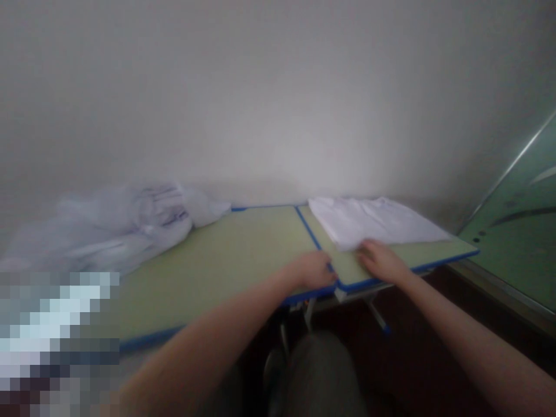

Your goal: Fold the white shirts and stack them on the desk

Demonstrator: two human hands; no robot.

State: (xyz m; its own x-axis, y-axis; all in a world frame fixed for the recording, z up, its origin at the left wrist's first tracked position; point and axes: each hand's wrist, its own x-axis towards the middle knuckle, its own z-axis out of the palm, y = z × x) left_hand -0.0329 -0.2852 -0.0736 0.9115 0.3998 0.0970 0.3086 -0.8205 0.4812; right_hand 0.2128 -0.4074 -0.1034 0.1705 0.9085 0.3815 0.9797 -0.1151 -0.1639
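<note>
A flat folded white cloth (373, 223) lies on the right-hand green table (443, 250) with a blue rim. My right hand (382, 259) rests at the cloth's near edge, fingers curled and touching it; the blur hides whether it grips. My left hand (313, 270) sits at the seam between the two tables near the front edge, fingers bent, apparently empty. Both forearms reach in from below.
A heap of crumpled white cloths (113, 226) covers the back left of the left green table (217, 266). A pale wall stands close behind. A green board (516, 237) leans at the right. Table legs and my knee (321, 370) show below.
</note>
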